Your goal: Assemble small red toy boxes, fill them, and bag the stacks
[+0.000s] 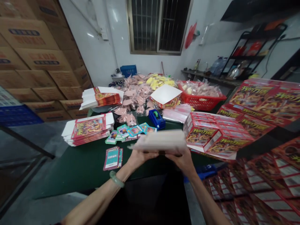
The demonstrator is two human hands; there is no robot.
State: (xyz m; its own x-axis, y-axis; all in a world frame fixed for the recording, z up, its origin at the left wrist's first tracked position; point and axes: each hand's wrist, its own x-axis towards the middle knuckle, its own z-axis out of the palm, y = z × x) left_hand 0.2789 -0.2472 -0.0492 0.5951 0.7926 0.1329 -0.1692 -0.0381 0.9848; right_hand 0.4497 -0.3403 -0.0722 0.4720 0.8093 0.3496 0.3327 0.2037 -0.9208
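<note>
Between my two hands is a white cardboard box (161,140), smeared by motion, raised over the front edge of the green table (86,170). My left hand (139,157), with a pale green bangle on its wrist, grips the box's near left side. On the near right side, my right hand (181,157) grips it too. Just left of the box lie fanned picture cards (127,132) and a small pile of teal cards (112,158). A blue tape dispenser (156,119) stands right behind the box.
Flat printed cartons (90,126) are stacked at the left. Bagged pink pieces (134,97) heap at the back beside a red basket (202,99). Filled red boxes (215,134) stand at the right, with more boxes (253,184) piled below. Brown cartons (42,59) line the left wall.
</note>
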